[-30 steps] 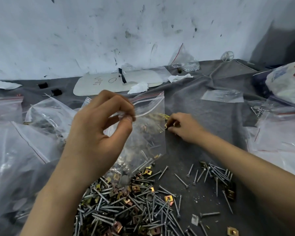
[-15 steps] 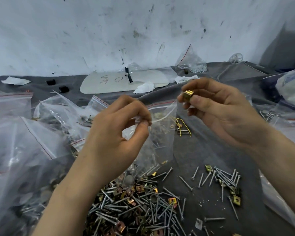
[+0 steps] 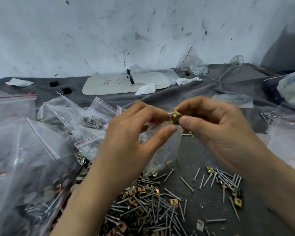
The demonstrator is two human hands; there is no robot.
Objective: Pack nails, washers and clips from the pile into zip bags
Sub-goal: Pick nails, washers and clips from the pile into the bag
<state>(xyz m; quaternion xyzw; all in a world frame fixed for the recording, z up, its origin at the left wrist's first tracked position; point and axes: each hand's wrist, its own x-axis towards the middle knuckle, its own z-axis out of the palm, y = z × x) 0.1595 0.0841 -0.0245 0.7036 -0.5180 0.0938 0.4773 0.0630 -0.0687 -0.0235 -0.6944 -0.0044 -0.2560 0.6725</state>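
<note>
Head view: right hand (image 3: 220, 132) pinched a brass clip (image 3: 176, 117) between thumb and forefinger, right at the mouth of a clear zip bag (image 3: 162, 150) near frame centre, other fingers curled in. Left hand (image 3: 131, 133) held the bag's top edge with curled fingers, thumb a little apart, bag hanging down toward the pile (image 3: 143, 210) of nails, washers and clips at 6 o'clock on the grey-clothed table (image 3: 194, 155). Loose nails (image 3: 226, 178) lay at 4 o'clock, filled bags (image 3: 32, 150) at 9 o'clock, white board (image 3: 126, 82) at 12 o'clock.
</note>
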